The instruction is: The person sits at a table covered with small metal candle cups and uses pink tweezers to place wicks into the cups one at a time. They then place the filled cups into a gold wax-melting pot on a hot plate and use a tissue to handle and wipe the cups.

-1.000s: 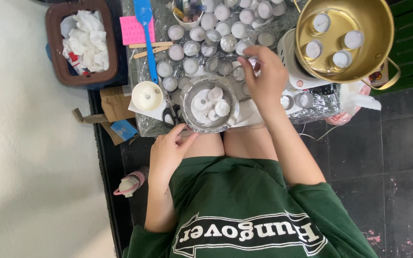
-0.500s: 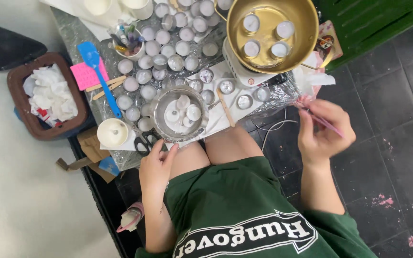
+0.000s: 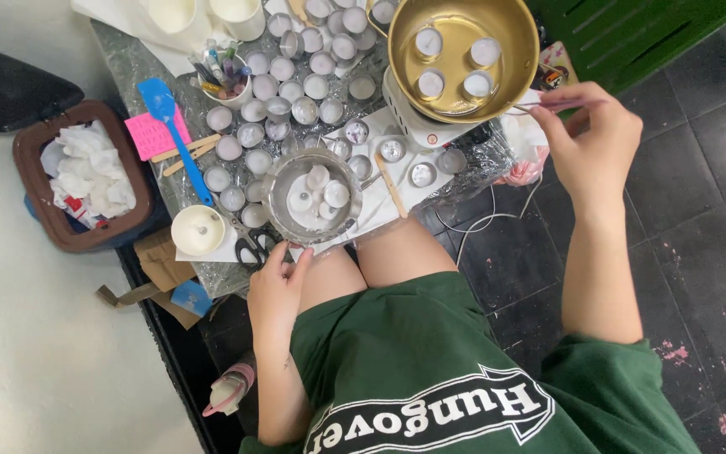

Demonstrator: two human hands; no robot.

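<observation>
My right hand [image 3: 588, 141] holds thin metal tweezers [image 3: 548, 105] whose tips reach the rim of a gold pot [image 3: 462, 52]. Several small tealight cups float in the pot, which sits on a white hot plate [image 3: 418, 130]. My left hand [image 3: 275, 286] rests on my thigh beside the table edge, fingers loosely apart, holding nothing, just below a steel bowl [image 3: 313, 197] of white wax pieces and black scissors [image 3: 254, 246].
Many tealight cups [image 3: 283, 97] cover the foil-lined table [image 3: 136, 71]. A blue spatula [image 3: 174, 130], pink note, wooden sticks, a cup of pens and a white candle [image 3: 198, 229] lie there. A brown bin [image 3: 81, 172] of tissues stands left. A green crate [image 3: 632, 34] is at the right.
My right hand has risen from beside the table to the gold pot's rim with the tweezers. The view has shifted slightly. My left hand stays on my thigh.
</observation>
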